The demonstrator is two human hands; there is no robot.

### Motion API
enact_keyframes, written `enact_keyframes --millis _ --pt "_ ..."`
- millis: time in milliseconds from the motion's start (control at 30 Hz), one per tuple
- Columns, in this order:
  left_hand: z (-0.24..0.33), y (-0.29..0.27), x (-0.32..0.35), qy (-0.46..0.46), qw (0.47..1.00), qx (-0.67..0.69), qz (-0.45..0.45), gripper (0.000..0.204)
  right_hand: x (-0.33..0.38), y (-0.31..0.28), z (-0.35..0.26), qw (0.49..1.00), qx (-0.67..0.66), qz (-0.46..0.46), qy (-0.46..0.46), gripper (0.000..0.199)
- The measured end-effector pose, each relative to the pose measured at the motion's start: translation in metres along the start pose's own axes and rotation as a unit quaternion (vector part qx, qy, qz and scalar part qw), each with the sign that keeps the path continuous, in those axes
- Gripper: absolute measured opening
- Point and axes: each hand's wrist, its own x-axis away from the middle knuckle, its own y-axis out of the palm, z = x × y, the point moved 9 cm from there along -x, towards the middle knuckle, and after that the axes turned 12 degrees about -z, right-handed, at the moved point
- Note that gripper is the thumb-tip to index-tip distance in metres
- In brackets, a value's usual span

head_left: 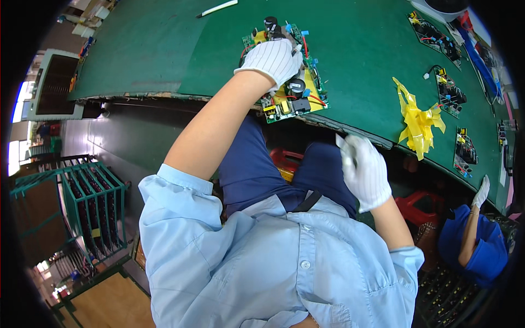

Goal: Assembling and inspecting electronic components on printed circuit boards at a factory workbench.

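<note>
My left hand, in a white striped glove, lies over the upper part of a circuit board on the green table. Its fingers curl down round the board's tall parts, and their tips are partly hidden. The board carries black cylinders, yellow tape, red wires and blue parts, and its near end reaches the table's front edge. My right hand, gloved too, hangs in front of the edge above my lap, apart from the board. Its fingers are bent together, and a small pale sliver shows at their tips, too small to name.
Strips of yellow tape hang at the table's edge to the right. Beyond them lie more circuit boards. A white-handled tool rests at the back. A co-worker's gloved hand touches the far right edge. Green racks stand at left.
</note>
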Motion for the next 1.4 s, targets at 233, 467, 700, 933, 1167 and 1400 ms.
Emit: enact_keyframes --millis 233,467,700,933,1167,1400 --pt "-0.011 -0.001 0.011 -0.026 0.997 0.032 0.063 0.040 -0.041 0.023 0.000 0.997 0.075 0.016 -0.023 0.018" --pt "-0.017 0.010 0.004 -0.021 0.997 0.063 0.031 0.039 -0.050 0.028 0.008 0.992 0.119 -0.039 0.030 0.013" --pt "-0.019 0.010 0.004 -0.016 0.996 0.083 0.041 0.039 -0.055 0.027 0.007 0.988 0.141 -0.069 -0.012 0.016" --pt "-0.022 0.016 0.005 -0.030 0.996 0.081 0.032 0.042 -0.054 0.027 0.007 0.985 0.148 -0.092 -0.014 0.014" --pt "-0.020 0.012 0.006 -0.010 0.996 0.059 0.062 0.042 -0.060 0.036 0.014 0.983 0.144 -0.109 -0.035 0.010" --pt "-0.021 0.012 0.004 -0.019 0.996 0.072 0.044 0.043 -0.062 0.044 0.004 0.959 0.226 -0.154 -0.072 0.049"
